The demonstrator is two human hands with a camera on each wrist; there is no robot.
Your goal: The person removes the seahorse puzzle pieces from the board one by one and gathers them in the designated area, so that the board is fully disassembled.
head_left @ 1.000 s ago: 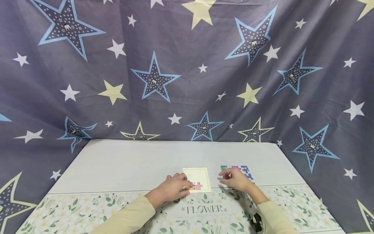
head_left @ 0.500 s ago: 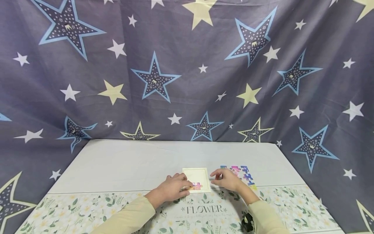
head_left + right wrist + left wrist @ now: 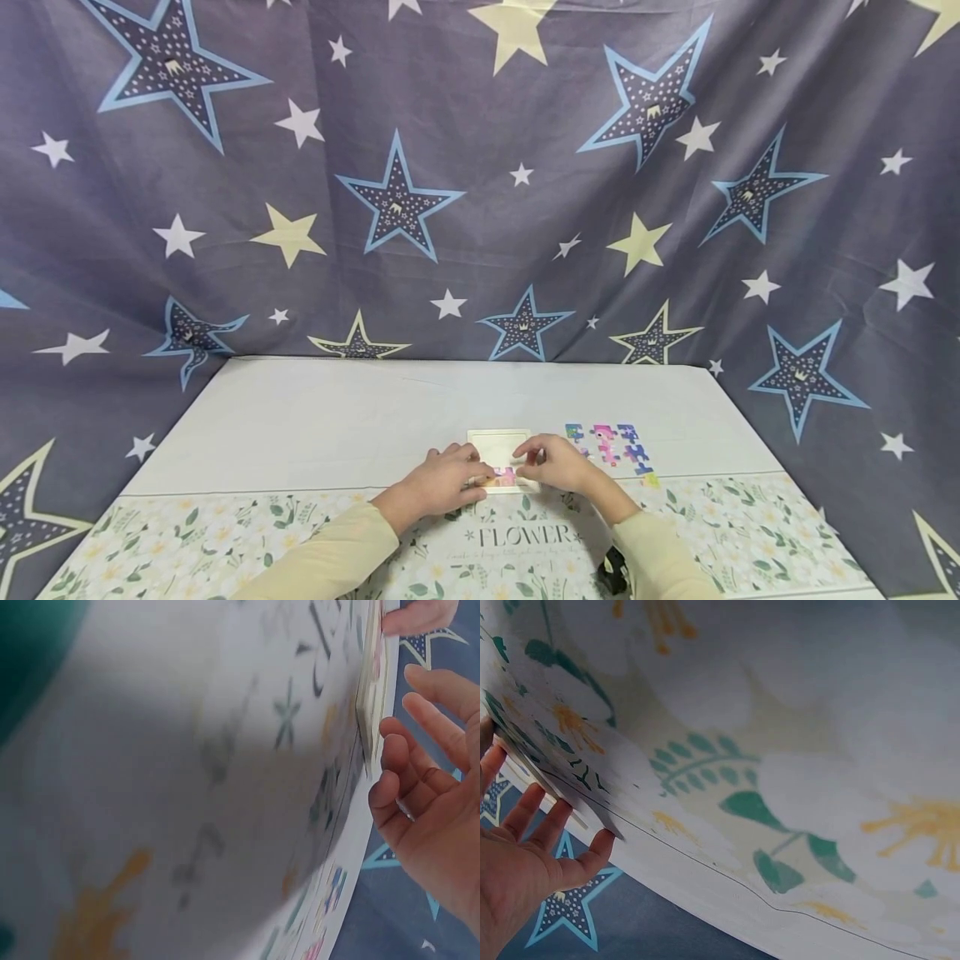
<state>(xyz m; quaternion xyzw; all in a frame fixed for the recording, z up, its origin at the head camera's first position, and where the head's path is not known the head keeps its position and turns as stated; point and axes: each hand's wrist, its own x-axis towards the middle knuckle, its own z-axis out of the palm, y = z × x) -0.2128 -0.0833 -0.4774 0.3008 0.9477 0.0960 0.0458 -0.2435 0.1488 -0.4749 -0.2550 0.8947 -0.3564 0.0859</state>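
Observation:
A square cream puzzle frame lies on the table, with several joined pink and orange puzzle pieces along its near side. My left hand rests at the frame's left edge, its fingertips over the pieces there. In the left wrist view, the fingers of that left hand are spread along the frame's edge. Over the frame's right side is my right hand, thumb and forefinger apart. In the right wrist view, the right hand has bent fingers, and I see no piece between its fingertips.
Loose puzzle pieces, blue, pink and yellow, lie to the right of the frame. A white and floral cloth covers the table. Behind hangs a dark curtain with stars. A black object sits at the right wrist.
My right hand has moved left from the loose pieces to the frame's right side, uncovering those pieces. The left hand has stayed in place at the frame.

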